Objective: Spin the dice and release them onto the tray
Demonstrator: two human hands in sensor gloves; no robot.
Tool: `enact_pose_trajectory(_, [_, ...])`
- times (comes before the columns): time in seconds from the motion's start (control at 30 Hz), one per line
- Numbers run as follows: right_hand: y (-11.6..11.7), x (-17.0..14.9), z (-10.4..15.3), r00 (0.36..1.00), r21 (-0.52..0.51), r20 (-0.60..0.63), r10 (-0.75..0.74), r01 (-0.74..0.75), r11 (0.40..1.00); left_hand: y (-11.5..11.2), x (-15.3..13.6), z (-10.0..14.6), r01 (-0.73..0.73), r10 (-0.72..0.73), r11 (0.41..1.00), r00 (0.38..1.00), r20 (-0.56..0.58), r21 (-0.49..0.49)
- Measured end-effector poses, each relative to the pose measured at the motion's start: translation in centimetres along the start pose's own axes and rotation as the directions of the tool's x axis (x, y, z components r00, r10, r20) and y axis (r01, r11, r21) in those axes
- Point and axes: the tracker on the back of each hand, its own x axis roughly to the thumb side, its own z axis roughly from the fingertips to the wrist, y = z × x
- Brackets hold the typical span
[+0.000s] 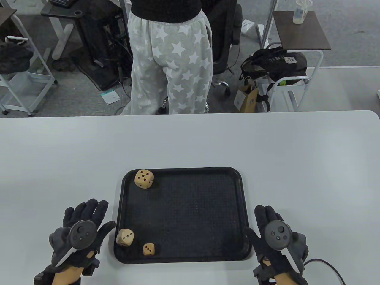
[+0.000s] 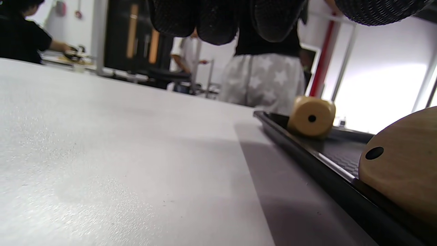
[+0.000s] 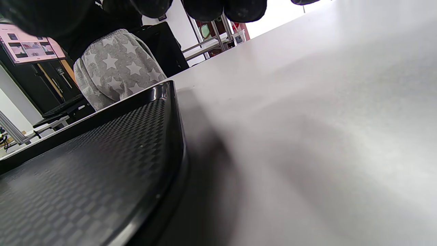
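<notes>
Dice: large die (image 1: pixel 144 179) in tray (image 1: pixel 190 170) far-left corner; medium die (image 1: pixel 125 237) and small die (image 1: pixel 149 249) near-left. Left hand (image 1: pixel 80 234) lies flat on table (image 1: pixel 59 154) beside tray, fingers straight, holding nothing. Right hand (image 1: pixel 277 234) mirrors it at right rim, fingers extended, empty

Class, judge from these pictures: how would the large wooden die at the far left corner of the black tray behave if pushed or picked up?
The large wooden die looks rigid and probably light. Its rounded corners suggest a push would tumble it, though the textured black tray may check sliding. Smooth faces might slip in a gloved grip.
</notes>
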Motion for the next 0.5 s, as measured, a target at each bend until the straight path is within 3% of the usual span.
enact_pose_trajectory(0.5, [0.09, 0.00, 0.07, 1.000, 0.000, -0.006, 0.012, -0.012, 1.000, -0.10, 0.07, 0.12, -0.003, 0.003, 1.000, 1.000, 0.010, -0.028])
